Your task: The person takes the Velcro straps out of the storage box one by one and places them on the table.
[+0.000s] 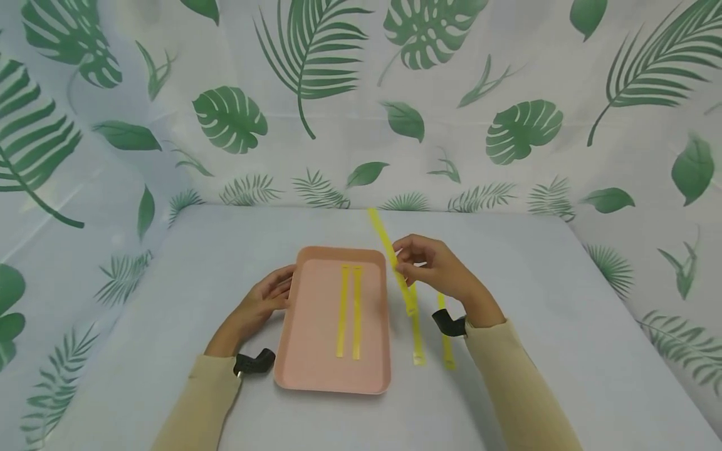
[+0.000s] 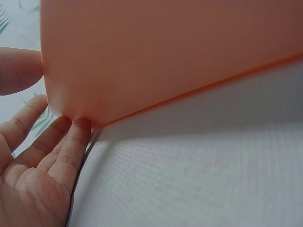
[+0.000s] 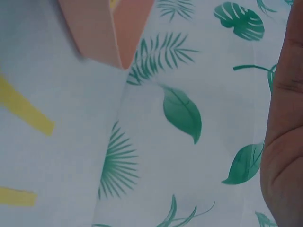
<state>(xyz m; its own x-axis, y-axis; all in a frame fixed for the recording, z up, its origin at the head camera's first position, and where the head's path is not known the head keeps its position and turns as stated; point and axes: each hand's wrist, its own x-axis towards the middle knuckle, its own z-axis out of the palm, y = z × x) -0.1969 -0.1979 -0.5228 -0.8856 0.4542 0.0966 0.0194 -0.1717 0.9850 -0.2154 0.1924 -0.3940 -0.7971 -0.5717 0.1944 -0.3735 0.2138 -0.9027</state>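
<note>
The person's right hand (image 1: pixel 437 266) is pinching a yellow strip (image 1: pixel 385 239) between thumb and fingers. The strip slants: one end points up and away, ahead of that hand, and the other hangs down on the hand's left, just beside the tray's edge. Over to the left, the left hand (image 1: pixel 264 302) has its fingers extended and touching the near side of the pink tray (image 1: pixel 313 326), which sits between the two hands. Inside the tray, to the right of the left hand, lie two more strips (image 1: pixel 341 313), side by side and slightly apart. On the table (image 1: pixel 254 419), below the right hand, one loose strip (image 1: pixel 418 341) lies near the tray, and another strip (image 1: pixel 447 347) lies farther right, partly hidden by the black wrist mount (image 1: pixel 449 323).
</note>
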